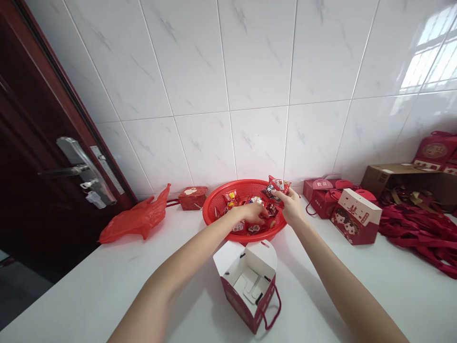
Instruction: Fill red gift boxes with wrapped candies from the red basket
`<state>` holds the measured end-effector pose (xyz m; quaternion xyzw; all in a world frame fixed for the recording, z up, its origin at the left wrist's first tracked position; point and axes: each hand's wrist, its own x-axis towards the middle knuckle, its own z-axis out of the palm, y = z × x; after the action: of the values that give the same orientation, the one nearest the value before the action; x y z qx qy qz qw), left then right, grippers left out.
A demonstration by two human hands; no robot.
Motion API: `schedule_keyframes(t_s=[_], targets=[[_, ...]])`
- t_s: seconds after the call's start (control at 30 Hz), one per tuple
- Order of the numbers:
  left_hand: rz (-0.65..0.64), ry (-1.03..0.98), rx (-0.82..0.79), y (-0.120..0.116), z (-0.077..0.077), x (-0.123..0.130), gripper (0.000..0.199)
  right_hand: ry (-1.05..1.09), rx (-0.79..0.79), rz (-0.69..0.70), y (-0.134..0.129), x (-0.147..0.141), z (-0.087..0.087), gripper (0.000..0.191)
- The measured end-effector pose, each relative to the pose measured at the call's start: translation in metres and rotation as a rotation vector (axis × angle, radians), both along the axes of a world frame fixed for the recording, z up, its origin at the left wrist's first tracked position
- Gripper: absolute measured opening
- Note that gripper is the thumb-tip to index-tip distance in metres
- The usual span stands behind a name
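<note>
A red plastic basket (pixel 210 208) holds wrapped candies (pixel 254 228) and other small packets. My left hand (pixel 254 213) reaches down among them, its fingers bent; whatever lies under the fingertips is hidden. Over the basket's right rim, my right hand (pixel 292 206) grips wrapped candies (pixel 279 184), a red packet and a dark one, between thumb and fingers. In front of the basket, between my forearms, stands an open gift box (pixel 240 296), dark red outside and white inside. Its flaps are spread, its cord handle hangs at the right, and no candy shows inside.
A red plastic bag (pixel 137 219) and a small red box (pixel 193 198) lie left of the basket. At the right are closed red gift boxes (pixel 319 202), a white-and-red box (pixel 357 218), a cardboard carton (pixel 387 172) and piled red ribbons (pixel 417 233). A tiled wall (pixel 257 138) stands behind.
</note>
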<state>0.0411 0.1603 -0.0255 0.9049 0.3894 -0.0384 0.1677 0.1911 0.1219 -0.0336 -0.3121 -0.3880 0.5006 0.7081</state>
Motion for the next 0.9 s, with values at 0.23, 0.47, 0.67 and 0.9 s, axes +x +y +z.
schedule_keyframes(t_s=[0.23,0.47,0.67,0.9], targets=[[-0.006,0.187,-0.016,-0.007,-0.009,0.026,0.033,-0.039,0.035,0.02,-0.003,0.0,-0.003,0.028],[0.121,0.112,-0.044,-0.007,0.0,0.009,0.012,-0.015,0.044,0.041,-0.004,0.0,-0.001,0.027],[0.215,-0.35,0.028,-0.018,0.019,-0.028,0.018,0.039,0.012,0.039,-0.005,0.0,0.002,0.029],[0.375,-1.144,-0.093,-0.073,0.019,-0.06,0.049,-0.165,0.04,0.163,-0.02,-0.004,0.011,0.036]])
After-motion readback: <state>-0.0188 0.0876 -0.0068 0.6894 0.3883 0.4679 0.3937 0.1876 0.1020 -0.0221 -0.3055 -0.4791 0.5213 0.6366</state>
